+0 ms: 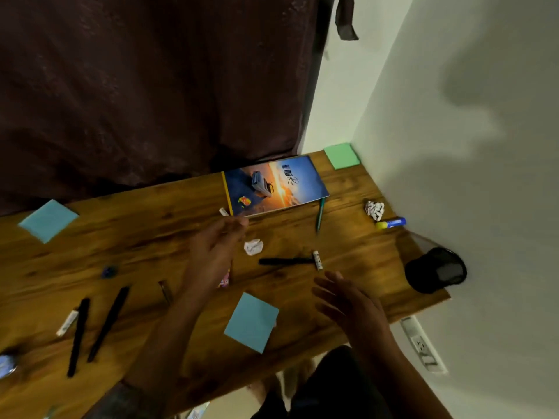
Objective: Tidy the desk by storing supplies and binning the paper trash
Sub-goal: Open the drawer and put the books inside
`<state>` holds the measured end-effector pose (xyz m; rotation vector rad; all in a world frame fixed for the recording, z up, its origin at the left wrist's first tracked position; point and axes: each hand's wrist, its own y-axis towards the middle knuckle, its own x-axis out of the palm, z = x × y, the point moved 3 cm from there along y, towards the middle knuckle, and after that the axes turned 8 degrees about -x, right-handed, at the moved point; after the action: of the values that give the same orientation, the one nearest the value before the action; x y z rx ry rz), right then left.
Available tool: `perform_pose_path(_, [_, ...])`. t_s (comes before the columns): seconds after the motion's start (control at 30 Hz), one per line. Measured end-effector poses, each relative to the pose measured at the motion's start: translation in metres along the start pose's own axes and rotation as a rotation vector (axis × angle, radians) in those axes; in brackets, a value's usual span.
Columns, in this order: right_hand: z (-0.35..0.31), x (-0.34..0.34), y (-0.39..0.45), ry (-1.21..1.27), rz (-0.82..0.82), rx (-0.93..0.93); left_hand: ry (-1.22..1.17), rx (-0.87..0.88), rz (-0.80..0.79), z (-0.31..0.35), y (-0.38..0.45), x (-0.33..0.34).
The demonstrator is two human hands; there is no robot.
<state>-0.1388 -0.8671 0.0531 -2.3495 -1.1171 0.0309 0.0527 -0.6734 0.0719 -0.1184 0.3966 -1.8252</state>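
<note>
While both hands hover above the grained wooden desk [348, 182], left hand [216, 249] blurred, grip indeterminate; right hand [348, 300] fingers spread, holding nothing; crumpled white paper ball [253, 247] lies just right of the left hand; black mesh cup [435, 270] at the desk's right edge.

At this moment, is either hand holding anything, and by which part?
The left hand seems to grip a thin pencil-like stick by its upper part; blur prevents certainty. The right hand is open, holding nothing.
</note>
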Motion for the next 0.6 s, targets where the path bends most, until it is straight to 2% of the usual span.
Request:
perform_pose_path(0.17, [-0.011, 0.027, 0.049, 0.098, -0.019, 0.07, 0.178, 0.107, -0.045, 0.0, 0.052, 0.023])
perform_pose_path(0.3, [-0.018, 0.054, 0.097, 0.265, -0.002, 0.186, 0.435, 0.138, -0.035, 0.008, 0.104, 0.044])
perform_pose_path(0.5, [-0.02, 0.088, 0.175, 0.45, 0.056, 0.317, 0.802, 0.043, 0.009, 0.009, 0.218, 0.076])
perform_pose_path(0.6, [-0.004, 0.093, 0.2, 0.498, 0.081, 0.373, 1.048, 0.07, -0.007, 0.006, 0.267, 0.094])
